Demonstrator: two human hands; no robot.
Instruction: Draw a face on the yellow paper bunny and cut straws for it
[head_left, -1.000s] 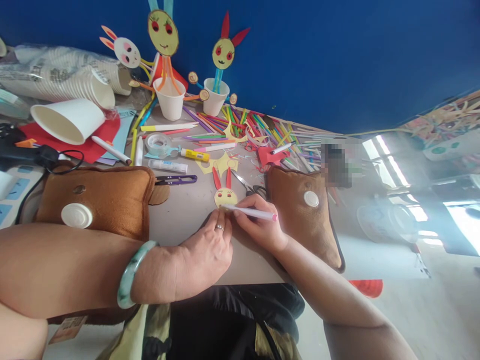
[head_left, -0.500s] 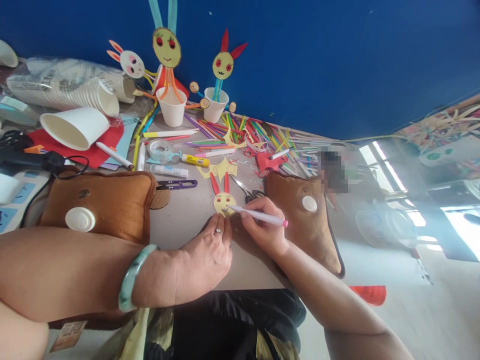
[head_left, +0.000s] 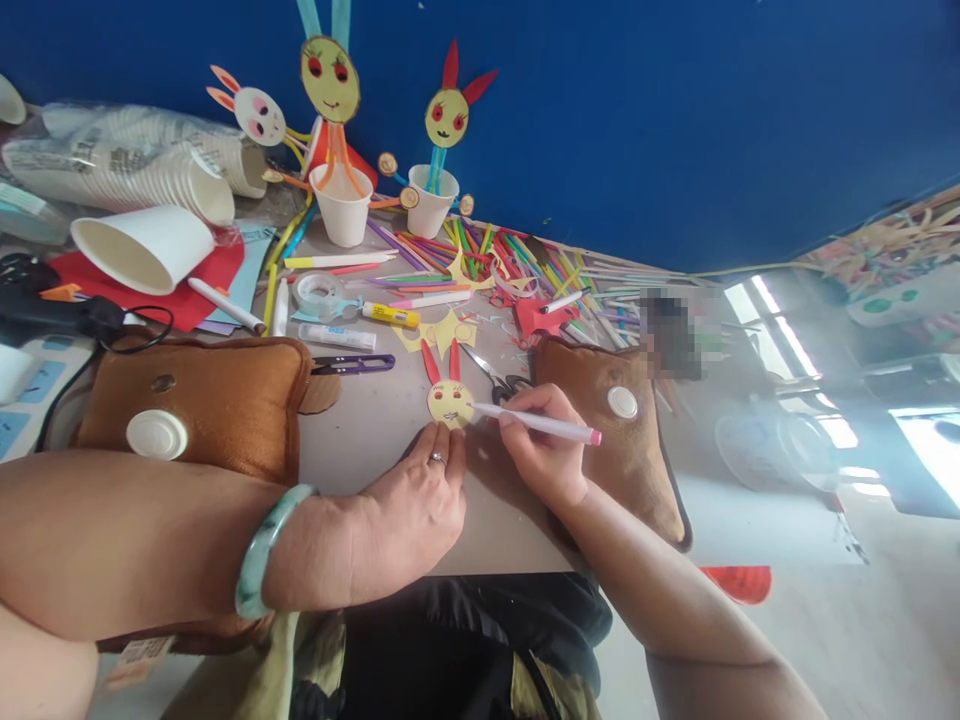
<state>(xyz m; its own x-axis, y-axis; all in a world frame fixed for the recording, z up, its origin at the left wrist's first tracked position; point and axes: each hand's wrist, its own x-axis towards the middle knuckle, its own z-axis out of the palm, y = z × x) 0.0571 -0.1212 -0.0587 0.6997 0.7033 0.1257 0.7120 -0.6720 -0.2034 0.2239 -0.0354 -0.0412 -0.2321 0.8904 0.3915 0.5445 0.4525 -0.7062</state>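
A small round yellow paper rabbit face (head_left: 448, 398) with red ears lies flat on the table, with drawn eyes, lashes and a mouth. My left hand (head_left: 409, 500) has its fingers stretched out, their tips resting on the lower edge of the face. A white marker pen with a pink end (head_left: 551, 425) is pinched in my right hand (head_left: 551, 460). Its tip is at the right edge of the face, and whether it touches the paper I cannot tell. Just behind my right hand lie scissors (head_left: 496, 380), open, beside yellow paper scraps (head_left: 439, 332).
Brown cushions (head_left: 225, 400) lie under my left forearm and beside my right arm. Purple thread snips (head_left: 360, 364), a glue stick (head_left: 337, 336) and a tape roll (head_left: 319, 294) lie farther back. Paper cups (head_left: 342, 210) with rabbit figures stand before a blue wall (head_left: 637, 130).
My right hand and the pen have shifted a little to the right, from the middle of the face to its right edge. My left hand stays in place.
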